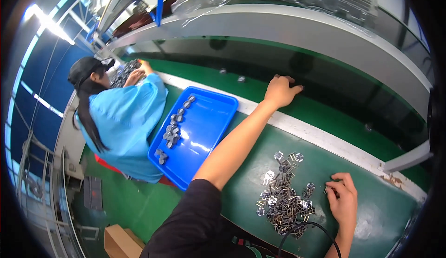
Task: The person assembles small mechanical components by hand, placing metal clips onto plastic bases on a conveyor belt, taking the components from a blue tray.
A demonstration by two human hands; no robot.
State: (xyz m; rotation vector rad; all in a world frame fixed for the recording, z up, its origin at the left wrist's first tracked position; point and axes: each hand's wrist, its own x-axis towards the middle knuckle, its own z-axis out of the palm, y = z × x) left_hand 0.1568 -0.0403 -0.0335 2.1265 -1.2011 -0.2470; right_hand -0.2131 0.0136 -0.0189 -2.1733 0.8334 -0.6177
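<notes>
Head view first: left hand (280,91) is stretched out over the white strip onto the green conveyor belt (325,114), fingers curled down, can't tell if it's got anything. Right hand (343,201) rests on the green tabletop (241,188), fingertips pinched on a small metal part just beside the pile of metal parts (283,200). Blue tray (204,132) sits left, near a co-worker in blue (125,118).

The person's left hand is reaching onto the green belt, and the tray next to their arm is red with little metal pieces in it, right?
Not quite. The tray is blue, not red, as the head view shows. The rest holds: the left hand reaches onto the green belt, and the tray beside that arm has small metal pieces in it.
</notes>
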